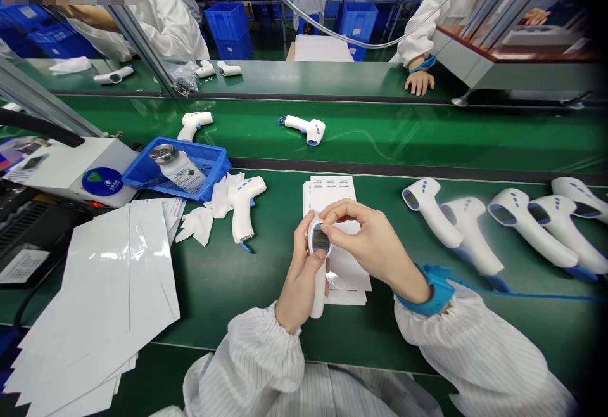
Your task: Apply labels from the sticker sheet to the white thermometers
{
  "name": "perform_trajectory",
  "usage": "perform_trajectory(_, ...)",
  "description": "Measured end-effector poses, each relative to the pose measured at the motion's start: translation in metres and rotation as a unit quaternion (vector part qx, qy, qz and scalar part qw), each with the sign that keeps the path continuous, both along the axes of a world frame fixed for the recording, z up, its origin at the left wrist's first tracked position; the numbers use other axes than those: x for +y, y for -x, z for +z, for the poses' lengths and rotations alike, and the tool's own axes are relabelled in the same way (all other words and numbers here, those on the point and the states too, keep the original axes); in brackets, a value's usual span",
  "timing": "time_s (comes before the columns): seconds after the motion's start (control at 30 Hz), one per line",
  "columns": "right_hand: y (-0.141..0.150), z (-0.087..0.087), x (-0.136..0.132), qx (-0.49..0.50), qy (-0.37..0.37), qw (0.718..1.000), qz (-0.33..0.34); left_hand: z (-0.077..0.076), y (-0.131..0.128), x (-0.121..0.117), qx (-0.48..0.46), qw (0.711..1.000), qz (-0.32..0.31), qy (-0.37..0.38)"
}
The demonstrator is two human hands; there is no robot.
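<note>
In the head view, the left hand is wrapped around a white gun-shaped tool, with its thumb just below the little gray screen. The tool is right in front of the person, its handle end poking out below the left hand. The right hand reaches in from the other side, and its thumb and finger tips are bunched close together at the top of the tool, by the screen. I cannot tell if they pinch the tool or something tiny. A blue band goes around the right wrist, and a thin blue cord runs off from it. Under both hands is a small pile of white papers on the green tabletop. To the right of the right hand lie five more white tools, side by side in a row. To the left of the left hand lies one more white tool, next to some crumpled white wipes. Past those is a blue tray with a bottle in it. Farther left of the left hand are big white sheets. Beyond both hands, two white tools lie on a green strip. Across from the right hand, a co-worker's hand rests on the far side.
</note>
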State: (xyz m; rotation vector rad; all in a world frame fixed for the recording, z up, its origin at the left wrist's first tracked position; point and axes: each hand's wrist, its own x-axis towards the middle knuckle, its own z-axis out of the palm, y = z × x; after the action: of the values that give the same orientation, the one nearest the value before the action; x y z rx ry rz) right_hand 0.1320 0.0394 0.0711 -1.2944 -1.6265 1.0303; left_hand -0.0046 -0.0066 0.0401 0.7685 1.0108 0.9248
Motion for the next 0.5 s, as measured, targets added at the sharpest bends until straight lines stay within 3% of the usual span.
perform_trajectory(0.5,0.0003,0.0072,0.0001,-0.015,-0.018,1.000,0.002,-0.0026,-0.0015,-0.0045,0.027,0.999,0.001,-0.043)
